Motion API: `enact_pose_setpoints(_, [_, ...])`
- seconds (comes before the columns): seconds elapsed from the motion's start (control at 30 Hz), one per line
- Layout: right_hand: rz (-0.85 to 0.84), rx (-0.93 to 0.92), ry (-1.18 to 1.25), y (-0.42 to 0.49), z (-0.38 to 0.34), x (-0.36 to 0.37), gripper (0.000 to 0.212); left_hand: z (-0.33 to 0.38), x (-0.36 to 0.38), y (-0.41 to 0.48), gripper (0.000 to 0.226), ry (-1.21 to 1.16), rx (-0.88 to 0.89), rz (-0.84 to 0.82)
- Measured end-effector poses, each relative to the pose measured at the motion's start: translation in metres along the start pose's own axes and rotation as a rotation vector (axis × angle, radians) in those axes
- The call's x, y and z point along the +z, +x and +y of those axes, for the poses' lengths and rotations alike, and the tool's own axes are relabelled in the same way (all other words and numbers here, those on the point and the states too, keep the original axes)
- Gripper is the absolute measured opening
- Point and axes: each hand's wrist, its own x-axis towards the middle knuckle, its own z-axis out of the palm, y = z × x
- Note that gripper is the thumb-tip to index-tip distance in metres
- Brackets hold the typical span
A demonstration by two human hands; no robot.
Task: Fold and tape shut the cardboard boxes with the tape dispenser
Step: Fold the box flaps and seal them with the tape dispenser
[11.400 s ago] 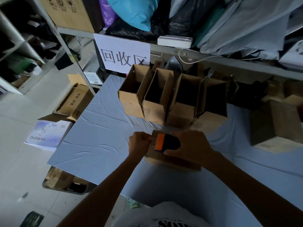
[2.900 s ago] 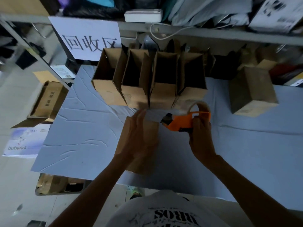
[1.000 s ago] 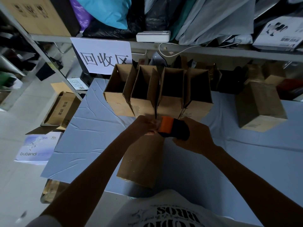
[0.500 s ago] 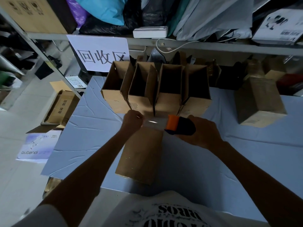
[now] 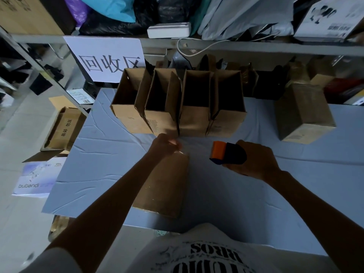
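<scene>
A closed cardboard box [image 5: 165, 186] lies on the grey-blue table [image 5: 98, 160] in front of me, its long side running away from me. My left hand [image 5: 164, 146] sits at the box's far end and pinches the free end of clear tape. My right hand [image 5: 254, 160] grips the orange and black tape dispenser [image 5: 226, 153] to the right of the box, above the table. A faint clear strip of tape stretches between the two hands.
Several open cardboard boxes [image 5: 177, 103] stand in a row behind the hands. A closed box [image 5: 303, 113] rests at the right. A white paper sign [image 5: 108, 58] hangs from the shelf rail. On the floor at left lie a carton [image 5: 63, 129] and a white package [image 5: 37, 178].
My right hand has pulled the dispenser further right, away from my left hand, drawing out more tape. The left hand stays at the box's far end.
</scene>
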Motion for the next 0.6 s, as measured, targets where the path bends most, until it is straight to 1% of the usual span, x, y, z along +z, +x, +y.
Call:
enact_pose_setpoints(0.17, [-0.043,0.042,0.021,0.001,0.0,0.007,0.06,-0.004,0.005,0.003,0.014,-0.05,0.009,0.04])
enact_pose_setpoints(0.27, [-0.041,0.055,0.04,0.001,0.003,0.011,0.059,-0.006,0.005,0.003,0.008,-0.04,0.031,0.013])
enact_pose_setpoints(0.43, [-0.051,0.048,0.05,0.006,0.006,0.012,0.059,-0.01,0.005,0.005,0.01,-0.009,0.025,-0.017])
enact_pose_setpoints(0.53, [-0.06,0.041,0.043,0.009,0.004,0.014,0.06,-0.015,0.007,0.005,0.013,0.032,0.027,-0.006])
enact_pose_setpoints(0.6, [-0.08,0.043,0.032,0.011,0.003,0.015,0.06,-0.019,0.009,0.005,0.011,0.045,0.053,0.018])
